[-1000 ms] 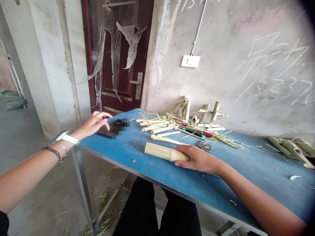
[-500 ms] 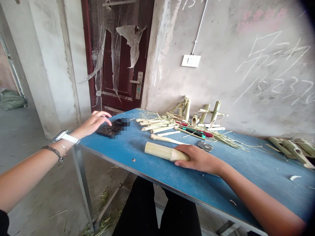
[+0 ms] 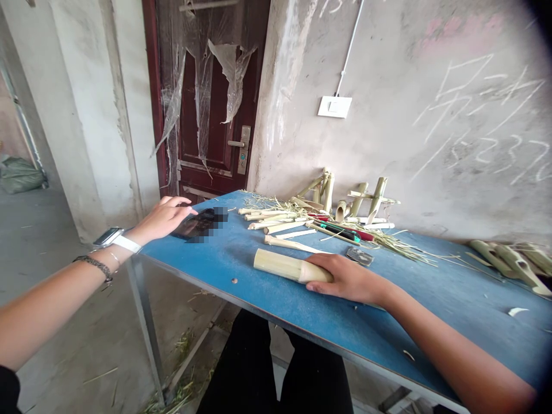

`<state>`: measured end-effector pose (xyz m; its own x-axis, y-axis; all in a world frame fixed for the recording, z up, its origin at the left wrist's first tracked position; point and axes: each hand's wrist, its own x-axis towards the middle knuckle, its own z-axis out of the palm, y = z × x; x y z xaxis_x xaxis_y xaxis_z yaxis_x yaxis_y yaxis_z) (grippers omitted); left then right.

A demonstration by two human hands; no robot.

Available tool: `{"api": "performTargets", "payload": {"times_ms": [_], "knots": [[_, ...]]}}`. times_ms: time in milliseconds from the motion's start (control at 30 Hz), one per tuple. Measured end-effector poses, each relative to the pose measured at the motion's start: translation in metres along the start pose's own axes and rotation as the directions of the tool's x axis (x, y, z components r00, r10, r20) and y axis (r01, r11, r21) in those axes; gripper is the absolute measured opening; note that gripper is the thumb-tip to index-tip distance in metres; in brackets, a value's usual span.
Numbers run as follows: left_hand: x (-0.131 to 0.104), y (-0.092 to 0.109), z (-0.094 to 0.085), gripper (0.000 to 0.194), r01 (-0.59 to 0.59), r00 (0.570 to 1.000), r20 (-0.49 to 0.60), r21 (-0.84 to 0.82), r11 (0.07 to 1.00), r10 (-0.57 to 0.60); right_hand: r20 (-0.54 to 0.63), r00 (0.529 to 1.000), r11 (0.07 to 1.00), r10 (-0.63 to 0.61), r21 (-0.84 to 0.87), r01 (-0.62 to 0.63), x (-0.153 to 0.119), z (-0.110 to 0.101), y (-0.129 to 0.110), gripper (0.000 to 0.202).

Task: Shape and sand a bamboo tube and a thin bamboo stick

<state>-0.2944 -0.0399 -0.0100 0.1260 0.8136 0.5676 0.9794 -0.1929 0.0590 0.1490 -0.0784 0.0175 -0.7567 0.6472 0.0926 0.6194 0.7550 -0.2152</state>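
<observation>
Near the front edge of the table, a pale bamboo tube lies flat, right hand wrapped round its right end. At the table's left end, left hand by a phone, fingers loosely spread, gripping nothing; contact unclear. Tube looks light, stiff, smooth, likely to roll; best grasped round its middle.

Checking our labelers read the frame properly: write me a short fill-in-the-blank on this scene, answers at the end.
1. The right hand is around one end of a thick bamboo tube.
The tabletop below it is ____ in colour.
2. The left hand, near the phone, has a watch with a ____ strap at its wrist.
3. In the picture, the wall switch is to the ____ of the door.

Missing words: blue; white; right.
</observation>
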Motion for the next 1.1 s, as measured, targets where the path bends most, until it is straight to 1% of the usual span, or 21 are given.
{"api": "performTargets", "payload": {"times_ms": [300, 400, 700, 900, 1000, 1100], "knots": [[-0.001, 0.003, -0.001, 0.046, 0.041, 0.994, 0.097, 0.005, 0.999, -0.041, -0.001, 1.000, 1.000, -0.002, 0.008, 0.002, 0.000, 0.000, 0.000, 0.039], [-0.001, 0.003, -0.001, 0.046, 0.041, 0.994, 0.105, 0.001, 0.999, -0.041, -0.001, 1.000, 1.000, -0.006, 0.007, 0.006, 0.000, 0.000, 0.000, 0.039], [-0.002, 0.004, -0.001, 0.046, -0.087, 0.984, 0.153, -0.043, 0.995, 0.092, 0.000, 1.000, 1.000, -0.008, 0.005, 0.008, 0.000, -0.001, -0.001, 0.039], [-0.003, 0.010, -0.005, 0.045, -0.093, 0.977, 0.190, -0.043, 0.995, 0.099, 0.000, 1.000, 1.000, -0.001, 0.009, 0.001, 0.000, 0.000, 0.000, 0.039], [-0.004, 0.011, -0.007, 0.046, -0.156, 0.971, 0.170, -0.073, 0.985, 0.167, 0.000, 1.000, 1.000, -0.003, 0.010, 0.003, 0.000, 0.000, 0.001, 0.038], [-0.003, 0.011, -0.008, 0.049, -0.239, 0.955, 0.147, -0.125, 0.963, 0.256, -0.002, 1.000, 1.000, -0.005, 0.009, 0.005, 0.000, 0.000, 0.001, 0.037]]}}
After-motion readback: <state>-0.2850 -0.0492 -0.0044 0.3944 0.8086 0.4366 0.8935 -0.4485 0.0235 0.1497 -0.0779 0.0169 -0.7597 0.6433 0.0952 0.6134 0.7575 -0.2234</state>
